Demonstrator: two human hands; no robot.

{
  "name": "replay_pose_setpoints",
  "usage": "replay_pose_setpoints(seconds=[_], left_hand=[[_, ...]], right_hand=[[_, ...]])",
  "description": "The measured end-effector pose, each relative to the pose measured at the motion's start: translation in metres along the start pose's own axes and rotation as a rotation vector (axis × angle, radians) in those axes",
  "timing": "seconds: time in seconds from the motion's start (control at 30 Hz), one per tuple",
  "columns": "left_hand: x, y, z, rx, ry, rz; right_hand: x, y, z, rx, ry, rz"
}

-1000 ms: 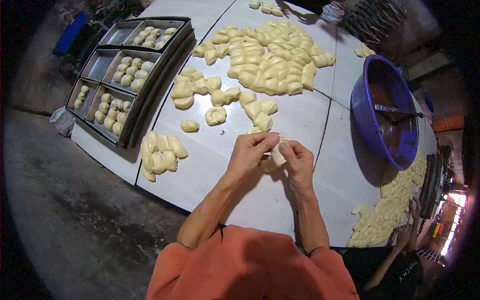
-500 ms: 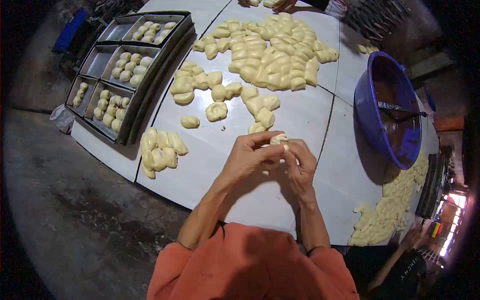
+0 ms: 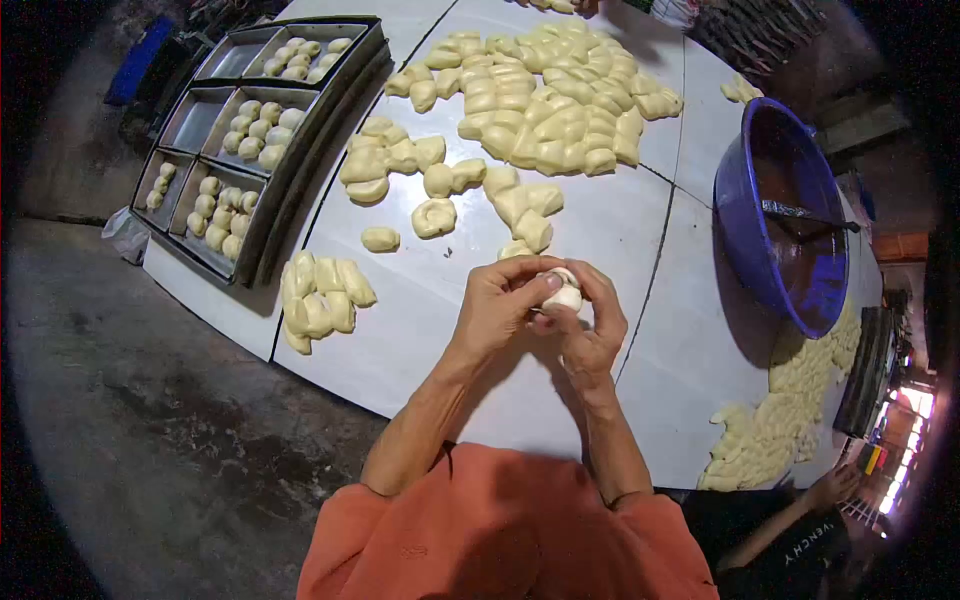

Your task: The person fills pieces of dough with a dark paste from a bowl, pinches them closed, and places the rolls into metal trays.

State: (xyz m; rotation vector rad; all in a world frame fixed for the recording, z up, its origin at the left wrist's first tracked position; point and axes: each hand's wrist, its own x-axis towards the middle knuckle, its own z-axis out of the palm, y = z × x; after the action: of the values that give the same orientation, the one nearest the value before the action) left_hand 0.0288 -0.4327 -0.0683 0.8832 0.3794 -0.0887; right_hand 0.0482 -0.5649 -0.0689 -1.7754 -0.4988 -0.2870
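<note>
Balls are set in 4 tray parts, many lumps are left loose, and 1 piece is gripped by left fingers and right fingers.

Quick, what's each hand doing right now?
Left hand: closed on the dough piece, thumb pressing it.
Right hand: closed around the same dough piece, fingers curled.

A bare stretch of white tabletop leaves a hand room to pass between the large dough cluster and the purple basin, whose raised rim blocks any low path further right
</note>
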Motion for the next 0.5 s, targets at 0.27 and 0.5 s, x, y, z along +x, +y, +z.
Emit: replay_pose_setpoints(seconds=[0.27,0.5], left_hand=[[-0.015,-0.019,-0.002,0.206,-0.144,-0.039],[-0.012,-0.016,-0.002,0.084,0.057,-0.006]], right_hand=[[-0.014,0.03,-0.009,0.07,0.135,0.201],[-0.004,0.009,-0.02,0.13,-0.103,0.536]])
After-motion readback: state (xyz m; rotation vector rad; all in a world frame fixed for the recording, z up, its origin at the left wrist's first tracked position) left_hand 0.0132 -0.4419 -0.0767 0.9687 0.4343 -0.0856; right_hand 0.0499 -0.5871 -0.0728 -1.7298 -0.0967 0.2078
